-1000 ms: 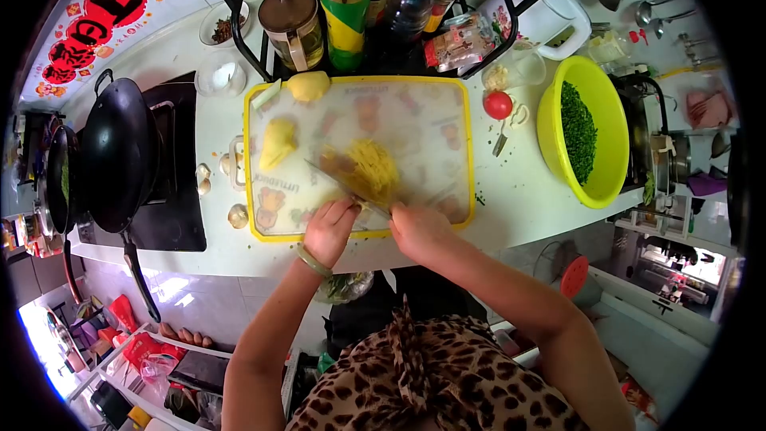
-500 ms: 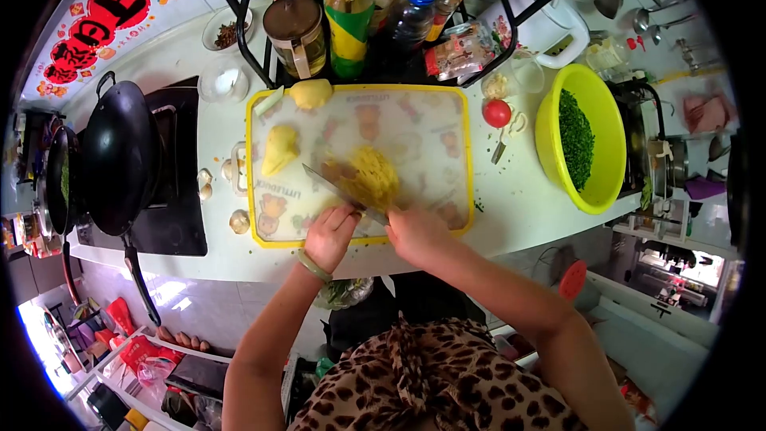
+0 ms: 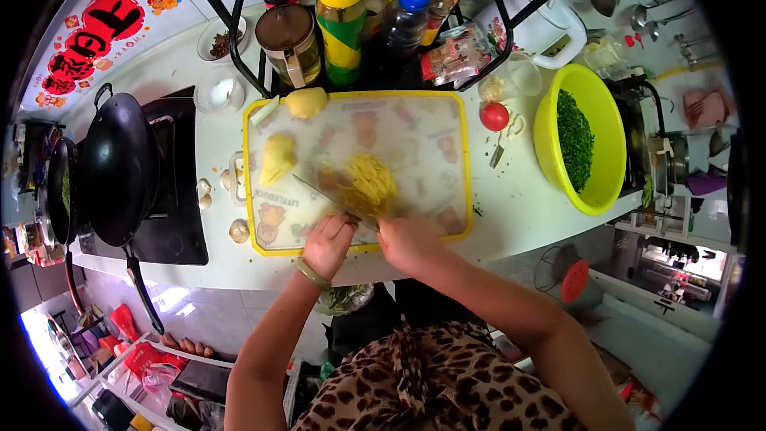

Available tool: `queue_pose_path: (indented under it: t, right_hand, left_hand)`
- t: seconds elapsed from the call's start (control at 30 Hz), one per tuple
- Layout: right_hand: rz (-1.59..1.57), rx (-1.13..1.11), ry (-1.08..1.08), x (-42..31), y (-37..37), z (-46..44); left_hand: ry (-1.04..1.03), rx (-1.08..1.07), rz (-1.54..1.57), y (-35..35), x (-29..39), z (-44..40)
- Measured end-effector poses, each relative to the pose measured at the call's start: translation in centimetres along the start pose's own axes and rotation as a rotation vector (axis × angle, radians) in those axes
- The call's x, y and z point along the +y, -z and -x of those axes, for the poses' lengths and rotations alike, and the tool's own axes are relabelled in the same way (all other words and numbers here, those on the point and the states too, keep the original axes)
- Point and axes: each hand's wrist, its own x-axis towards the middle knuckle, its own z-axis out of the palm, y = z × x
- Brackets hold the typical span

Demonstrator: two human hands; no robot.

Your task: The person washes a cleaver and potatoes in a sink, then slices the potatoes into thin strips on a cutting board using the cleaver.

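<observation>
My right hand [image 3: 408, 241] is wrapped round the handle of a kitchen knife [image 3: 317, 190]. Its wide blade points to the upper left and is partly smeared by motion. Beside the blade lies a heap of yellow potato shreds [image 3: 372, 179] on a yellow-rimmed cutting board [image 3: 415, 116]. My left hand [image 3: 329, 241] is closed at the board's front, its fingertips at the near side of the blade; what they pinch, if anything, is hidden. Left of the shreds sits a peeled, cut potato [image 3: 277, 158]. Another peeled potato [image 3: 306, 102] rests at the back edge.
Right of the board are a tomato [image 3: 494, 117], a small knife [image 3: 497, 153] and a green-yellow basin [image 3: 545, 140] of chopped greens. At left stand a black wok [image 3: 120, 168] on the stove and garlic [image 3: 238, 230]. A black rack [image 3: 239, 72] with bottles borders the back.
The whole view has shifted slightly. Both hands stay at the board's front with the knife over the shreds, and the blade has moved only a little.
</observation>
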Motion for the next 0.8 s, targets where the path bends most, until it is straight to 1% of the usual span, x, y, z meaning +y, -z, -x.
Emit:
queue_pose_path:
  t: [0.03,0.1,0.13,0.2,0.23,0.3,0.4,0.43,0.53,0.6,0.73,0.8]
  right_hand:
    - [-0.003,-0.004,0.003,-0.2,-0.5,-0.3]
    - [-0.075,0.105,-0.047,-0.8,-0.7,-0.7]
    - [-0.074,0.123,-0.050,-0.7,-0.4,-0.8]
    - [-0.036,0.142,0.019,-0.6,0.4,-0.9]
    - [-0.035,0.138,0.019,-0.5,0.7,-0.6]
    - [-0.026,0.054,0.040,-0.4,1.2,0.1]
    - [-0.037,0.029,0.023,-0.5,0.5,0.2]
    - [-0.039,0.025,0.028,-0.5,-0.1,-0.1]
    - [-0.105,0.124,-0.020,-1.0,-0.4,-0.7]
    - [-0.100,0.055,0.004,-1.2,0.7,-0.8]
    - [-0.053,0.032,0.043,-1.0,0.3,-0.2]
    - [-0.094,0.070,0.005,-0.8,-0.6,0.0]
  left_hand:
    - [0.004,-0.002,-0.003,0.0,0.0,0.2]
    - [0.000,-0.028,-0.068,0.1,0.1,0.2]
    - [-0.018,-0.024,-0.069,0.1,0.1,0.1]
    - [-0.012,-0.023,-0.069,0.3,0.3,-0.2]
    - [-0.009,-0.023,-0.068,0.3,0.4,-0.2]
    - [0.010,-0.020,-0.081,0.4,0.4,0.0]
    - [-0.003,0.001,-0.061,0.1,0.1,0.1]
    - [0.002,0.001,-0.065,0.2,0.0,0.2]
    - [-0.015,-0.008,-0.087,0.5,0.3,-0.1]
    - [-0.023,-0.013,-0.069,0.6,0.4,-0.3]
    - [-0.021,-0.037,-0.091,0.7,0.2,0.3]
    - [-0.010,-0.020,-0.086,0.6,0.3,0.1]
